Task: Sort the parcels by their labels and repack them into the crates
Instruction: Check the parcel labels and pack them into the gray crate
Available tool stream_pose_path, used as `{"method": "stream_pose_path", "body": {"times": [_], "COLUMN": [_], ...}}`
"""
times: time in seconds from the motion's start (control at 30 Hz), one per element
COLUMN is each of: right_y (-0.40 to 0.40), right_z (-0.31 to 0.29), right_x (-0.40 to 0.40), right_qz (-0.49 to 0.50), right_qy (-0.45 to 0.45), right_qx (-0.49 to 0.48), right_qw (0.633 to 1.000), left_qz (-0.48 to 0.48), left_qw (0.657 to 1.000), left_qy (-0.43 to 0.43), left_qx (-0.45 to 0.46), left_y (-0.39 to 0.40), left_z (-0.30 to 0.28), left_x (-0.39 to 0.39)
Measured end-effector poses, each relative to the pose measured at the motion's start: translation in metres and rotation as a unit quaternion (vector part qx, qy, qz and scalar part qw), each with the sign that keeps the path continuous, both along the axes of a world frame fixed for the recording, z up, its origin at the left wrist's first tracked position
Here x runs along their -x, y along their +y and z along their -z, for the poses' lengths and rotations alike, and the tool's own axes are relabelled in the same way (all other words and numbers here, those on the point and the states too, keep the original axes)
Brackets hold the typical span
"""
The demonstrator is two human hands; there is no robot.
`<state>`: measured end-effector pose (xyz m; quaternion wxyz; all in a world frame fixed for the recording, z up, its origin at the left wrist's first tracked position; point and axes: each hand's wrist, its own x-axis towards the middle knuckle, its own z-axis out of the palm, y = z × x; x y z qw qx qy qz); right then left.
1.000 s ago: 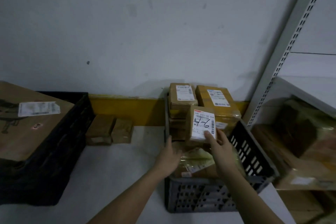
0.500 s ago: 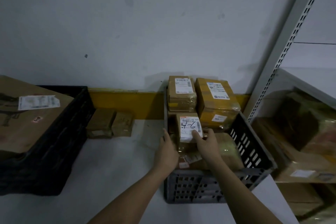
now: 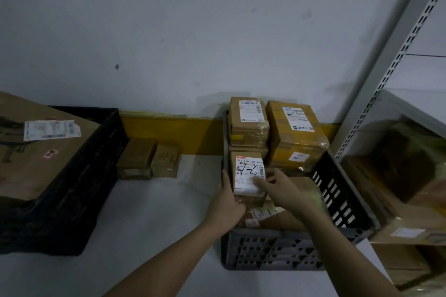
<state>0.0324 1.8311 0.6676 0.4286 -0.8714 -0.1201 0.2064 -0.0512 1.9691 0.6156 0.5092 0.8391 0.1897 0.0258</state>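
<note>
A small brown parcel (image 3: 248,171) with a white label marked "1-6" lies in the left side of the grey crate (image 3: 272,248). My right hand (image 3: 280,188) rests its fingers on the label's lower right corner. My left hand (image 3: 228,202) lies along the parcel's left side at the crate wall, fingers straight. Behind it two taped parcels stand stacked at the crate's back: a brown one (image 3: 248,118) and a yellow-taped one (image 3: 295,132). More parcels (image 3: 284,217) lie low in the crate, partly hidden by my hands.
A black crate (image 3: 72,190) at the left holds a large cardboard box (image 3: 36,147) with a label. Two small brown parcels (image 3: 149,161) lie on the white surface by the yellow wall strip. A metal shelf (image 3: 395,176) with boxes stands at the right.
The "1-6" parcel went from upright in my right hand down and left into the crate, now lying flat. My left hand stayed at the crate's left side.
</note>
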Motion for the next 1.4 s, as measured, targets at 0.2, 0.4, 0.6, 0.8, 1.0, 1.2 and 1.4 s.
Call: {"method": "stream_pose_path", "body": {"times": [0.2,0.4,0.6,0.8,1.0,1.2,1.4], "right_y": [0.048,0.159,0.28,0.341,0.367,0.374,0.349], "right_z": [-0.037,-0.05,0.017,0.093,0.155,0.176,0.163], "right_x": [-0.014,-0.005,-0.022,-0.045,-0.047,-0.041,-0.039], "right_qz": [0.085,-0.025,-0.061,-0.031,0.012,0.055,0.091], "right_qy": [-0.247,-0.205,-0.061,0.087,0.18,0.182,0.124], "right_qx": [-0.056,-0.136,-0.045,0.008,-0.045,-0.119,-0.113], "right_qw": [0.964,0.969,0.995,0.996,0.983,0.975,0.981], "left_qz": [0.095,-0.098,-0.133,-0.115,-0.151,-0.143,-0.153], "left_qw": [0.989,0.993,0.986,0.981,0.975,0.979,0.971], "left_qy": [0.008,-0.011,0.039,0.054,0.022,0.011,0.0], "left_qx": [0.11,0.058,0.092,0.148,0.161,0.147,0.183], "left_y": [0.08,0.21,0.29,0.319,0.328,0.328,0.328], "left_z": [-0.017,-0.02,0.026,0.084,0.122,0.127,0.136], "left_x": [0.03,0.02,-0.004,-0.037,-0.064,-0.059,-0.054]}}
